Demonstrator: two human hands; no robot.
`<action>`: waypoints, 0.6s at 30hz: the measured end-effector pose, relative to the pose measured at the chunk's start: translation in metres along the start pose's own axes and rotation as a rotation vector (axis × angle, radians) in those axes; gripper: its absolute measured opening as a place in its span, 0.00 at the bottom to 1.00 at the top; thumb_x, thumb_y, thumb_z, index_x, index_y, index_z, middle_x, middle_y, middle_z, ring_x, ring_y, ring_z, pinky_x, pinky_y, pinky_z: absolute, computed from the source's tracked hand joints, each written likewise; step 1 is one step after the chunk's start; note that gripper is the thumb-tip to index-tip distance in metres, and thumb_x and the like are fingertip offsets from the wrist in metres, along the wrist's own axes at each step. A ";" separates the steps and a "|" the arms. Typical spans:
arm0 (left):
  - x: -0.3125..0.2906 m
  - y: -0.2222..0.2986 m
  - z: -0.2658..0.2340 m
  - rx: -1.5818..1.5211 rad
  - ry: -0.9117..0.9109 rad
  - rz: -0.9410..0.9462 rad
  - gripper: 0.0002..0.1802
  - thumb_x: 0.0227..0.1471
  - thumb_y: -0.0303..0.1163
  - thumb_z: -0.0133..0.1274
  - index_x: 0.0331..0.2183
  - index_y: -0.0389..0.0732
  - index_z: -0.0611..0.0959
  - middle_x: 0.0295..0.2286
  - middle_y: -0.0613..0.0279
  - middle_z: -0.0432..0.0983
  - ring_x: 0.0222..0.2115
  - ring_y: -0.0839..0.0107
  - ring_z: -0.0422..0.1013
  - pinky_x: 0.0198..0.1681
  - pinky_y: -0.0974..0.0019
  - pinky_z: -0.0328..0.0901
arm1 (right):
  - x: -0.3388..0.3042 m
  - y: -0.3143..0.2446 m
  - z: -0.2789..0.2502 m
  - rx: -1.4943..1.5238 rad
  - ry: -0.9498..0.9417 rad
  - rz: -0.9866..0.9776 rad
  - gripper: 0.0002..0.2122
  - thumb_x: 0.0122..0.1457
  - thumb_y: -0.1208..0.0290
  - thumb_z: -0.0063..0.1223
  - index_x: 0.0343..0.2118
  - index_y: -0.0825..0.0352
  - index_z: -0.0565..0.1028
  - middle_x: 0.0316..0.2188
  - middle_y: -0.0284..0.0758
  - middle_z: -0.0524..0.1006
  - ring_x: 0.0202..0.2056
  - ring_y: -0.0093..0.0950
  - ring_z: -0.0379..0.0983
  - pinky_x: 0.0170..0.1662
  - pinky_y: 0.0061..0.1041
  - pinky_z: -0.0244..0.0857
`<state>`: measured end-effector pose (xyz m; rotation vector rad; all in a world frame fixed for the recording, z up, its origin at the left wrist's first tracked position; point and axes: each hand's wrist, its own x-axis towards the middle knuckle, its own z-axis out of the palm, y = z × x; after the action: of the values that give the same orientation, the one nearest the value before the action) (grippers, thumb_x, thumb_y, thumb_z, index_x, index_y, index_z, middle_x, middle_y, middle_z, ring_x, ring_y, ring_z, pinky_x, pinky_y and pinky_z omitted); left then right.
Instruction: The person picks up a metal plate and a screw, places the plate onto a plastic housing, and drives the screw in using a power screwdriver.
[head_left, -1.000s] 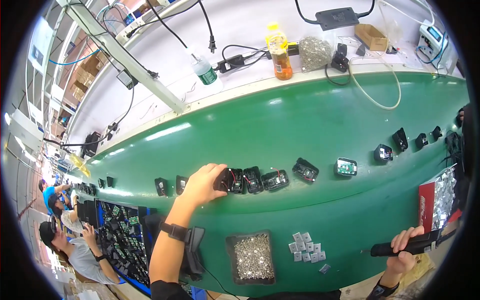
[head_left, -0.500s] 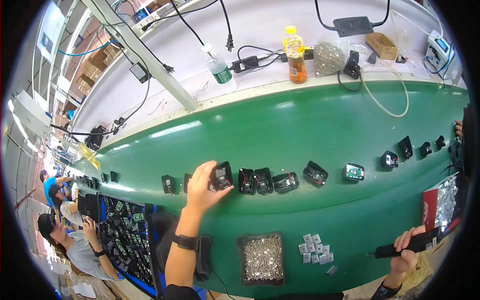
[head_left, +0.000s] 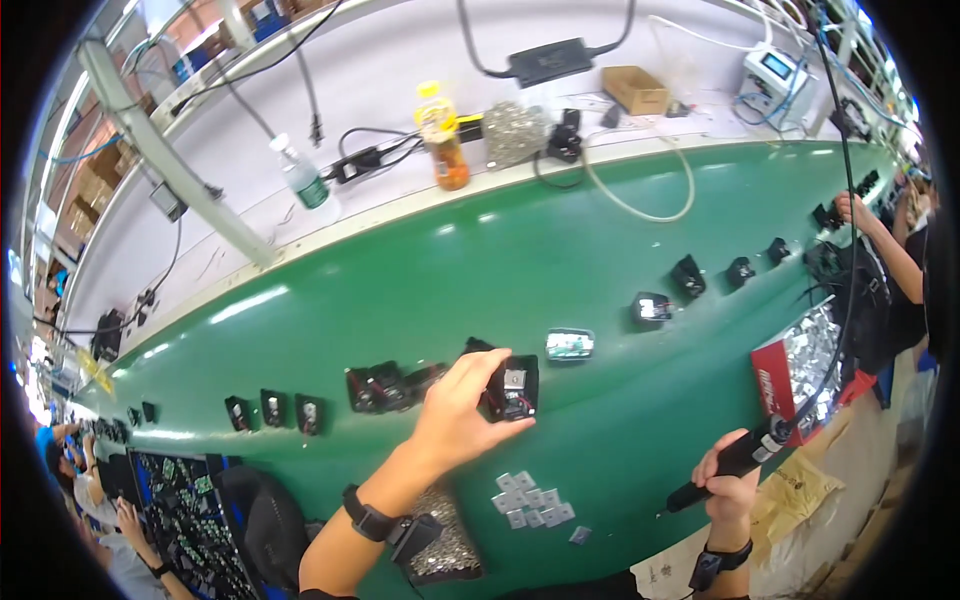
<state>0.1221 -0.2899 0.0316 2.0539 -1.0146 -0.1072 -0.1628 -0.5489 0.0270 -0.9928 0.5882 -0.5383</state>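
Observation:
My left hand (head_left: 462, 408) grips a black plastic housing (head_left: 517, 392) by its sides, thumb at the near edge and fingers at the far edge. Its open side shows a small silver square plate and red wires. Part of another dark housing shows just behind my fingers. In my right hand (head_left: 732, 482) is a black electric screwdriver (head_left: 745, 456), its tip pointing left and down over the front of the green bench. Between the hands lie several small silver square plates (head_left: 530, 500). A tray of small metal screws (head_left: 445, 540) is partly hidden beneath my left forearm.
More black housings (head_left: 308, 413) line the green bench (head_left: 400, 290) to the left and right, one with a clear-covered circuit board (head_left: 569, 344). A red box of silver parts (head_left: 775, 380) stands at right, near a co-worker's arm (head_left: 885, 245). Bottles (head_left: 440, 140) stand on the back shelf.
The view has swung to the right. My left hand is further right along the row, beside the housing with the circuit board. The screwdriver has come closer to my left hand.

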 end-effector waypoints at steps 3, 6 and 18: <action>0.025 0.025 0.026 -0.052 -0.053 -0.072 0.45 0.33 0.35 0.78 0.55 0.38 0.77 0.46 0.53 0.77 0.42 0.63 0.77 0.35 0.66 0.77 | -0.002 -0.008 -0.014 -0.026 -0.022 0.055 0.25 0.33 0.88 0.59 0.41 0.71 0.71 0.23 0.38 0.76 0.24 0.31 0.75 0.30 0.29 0.72; 0.038 0.044 0.068 -0.126 -0.079 -0.033 0.45 0.33 0.36 0.78 0.54 0.37 0.77 0.45 0.53 0.77 0.41 0.64 0.77 0.35 0.66 0.76 | 0.007 -0.023 -0.029 -0.192 0.006 0.113 0.23 0.37 0.86 0.63 0.42 0.72 0.72 0.25 0.37 0.78 0.26 0.28 0.76 0.32 0.27 0.72; 0.089 0.018 0.140 0.030 0.215 -0.246 0.43 0.32 0.38 0.78 0.50 0.34 0.77 0.41 0.52 0.81 0.39 0.60 0.78 0.44 0.59 0.74 | 0.068 -0.013 -0.045 -1.221 -0.047 -0.078 0.23 0.49 0.64 0.69 0.45 0.70 0.75 0.29 0.38 0.80 0.30 0.37 0.79 0.37 0.32 0.72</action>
<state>0.1142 -0.4469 -0.0241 2.1570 -0.6341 0.0023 -0.1459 -0.6267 0.0057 -2.1757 0.8497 -0.1712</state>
